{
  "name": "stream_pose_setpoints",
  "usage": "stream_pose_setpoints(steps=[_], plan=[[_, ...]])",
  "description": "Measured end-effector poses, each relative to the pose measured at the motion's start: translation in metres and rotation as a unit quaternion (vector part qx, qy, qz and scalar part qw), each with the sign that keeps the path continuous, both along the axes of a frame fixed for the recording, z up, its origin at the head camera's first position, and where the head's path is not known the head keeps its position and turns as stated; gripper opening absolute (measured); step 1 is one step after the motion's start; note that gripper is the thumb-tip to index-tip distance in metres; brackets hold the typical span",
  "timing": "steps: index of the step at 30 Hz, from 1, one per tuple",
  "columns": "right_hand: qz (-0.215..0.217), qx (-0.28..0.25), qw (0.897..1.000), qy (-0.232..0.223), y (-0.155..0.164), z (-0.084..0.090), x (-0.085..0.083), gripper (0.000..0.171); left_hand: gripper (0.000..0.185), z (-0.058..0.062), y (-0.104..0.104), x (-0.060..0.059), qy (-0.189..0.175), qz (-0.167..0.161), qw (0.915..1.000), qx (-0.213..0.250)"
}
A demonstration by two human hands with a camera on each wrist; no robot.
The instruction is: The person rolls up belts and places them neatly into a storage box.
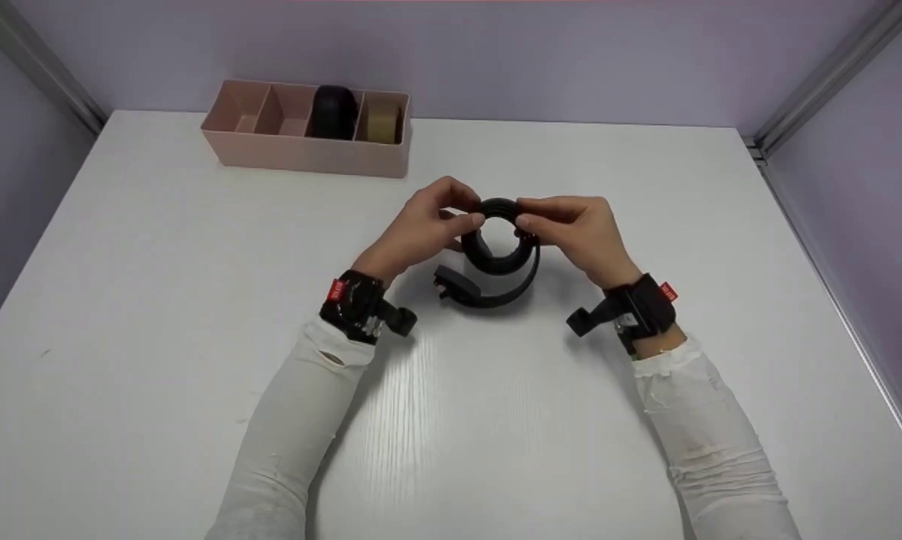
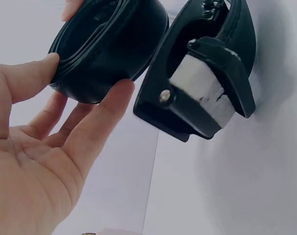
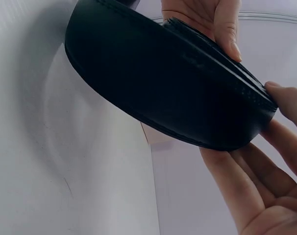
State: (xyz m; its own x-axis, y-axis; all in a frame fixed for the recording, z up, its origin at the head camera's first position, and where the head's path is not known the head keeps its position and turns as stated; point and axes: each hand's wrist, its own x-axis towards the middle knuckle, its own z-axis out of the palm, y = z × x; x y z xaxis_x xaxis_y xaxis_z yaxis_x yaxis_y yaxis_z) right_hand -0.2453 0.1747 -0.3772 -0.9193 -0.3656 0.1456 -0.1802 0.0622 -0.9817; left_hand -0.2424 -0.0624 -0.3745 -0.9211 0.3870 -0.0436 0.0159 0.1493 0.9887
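Observation:
A black belt [image 1: 498,265] is rolled into a ring of several layers, and its outer end hangs off in a loose curve. At that end sits the buckle [image 2: 202,93], with a metal part between dark sides, near the table. My left hand [image 1: 428,217] pinches the roll's left side, thumb on the upper edge and fingers beneath. On the right side my right hand [image 1: 578,229] pinches the roll the same way. In the right wrist view the loose strap [image 3: 153,83] sweeps away from the coil toward the table.
At the back left of the white table [image 1: 158,300] stands a pink divided box [image 1: 308,154]. One compartment holds a dark rolled item [image 1: 334,112], and the rightmost a tan roll [image 1: 382,122]. Pale walls [image 1: 540,60] border the table behind and at the sides.

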Motion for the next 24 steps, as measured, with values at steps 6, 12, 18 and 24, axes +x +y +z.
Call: stream_pose_setpoints(steps=[6,12,18,24], plan=[[0.016,0.037,0.999,-0.002,0.000,0.001,0.001,0.032,0.030,-0.011,-0.004,-0.006,-0.008,-0.026,0.9993,-0.025],[0.058,0.112,0.992,-0.007,0.002,0.003,0.002,0.031,0.027,-0.020,-0.005,-0.011,0.003,-0.082,0.9944,-0.066],[0.077,0.145,0.986,-0.015,0.002,0.004,0.003,0.031,0.025,-0.022,-0.005,-0.009,0.004,-0.100,0.9912,-0.087],[0.060,0.118,0.991,-0.004,0.000,0.003,0.004,0.032,0.022,-0.025,-0.003,-0.010,0.024,-0.075,0.9952,-0.057]])
